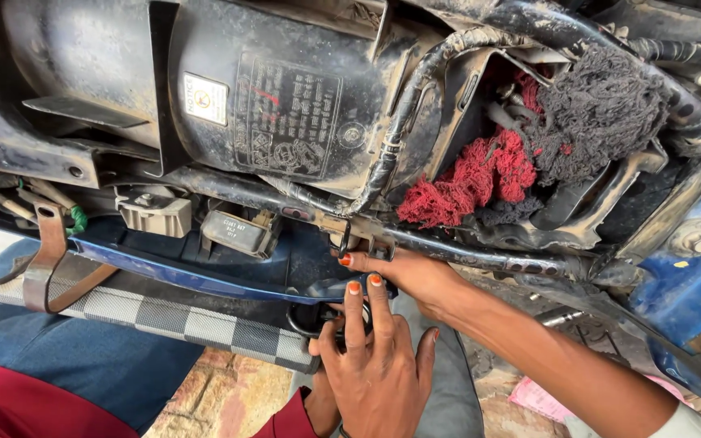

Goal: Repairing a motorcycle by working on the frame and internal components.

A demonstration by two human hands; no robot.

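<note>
My left hand (376,369) reaches up from the bottom centre, back of the hand towards me. Two of its fingers lie stretched against the lower edge of a blue side panel (204,272). The other fingers curl round a black round part (308,319) just under that edge. My right hand (415,276) comes in from the lower right. Its thumb rests on top by a metal bracket (349,235) on the frame tube (480,258), and its fingers are hidden behind the panel edge, gripping it. The nails on both hands are painted orange.
Above is the dirty black underside of a motorcycle with a sticker-covered box (285,113), a taped cable (403,113) and red and grey rags (513,154) stuffed in the frame. A checked seat edge (172,316) and a brown strap (46,268) lie at left. Blue bodywork (691,268) is at right.
</note>
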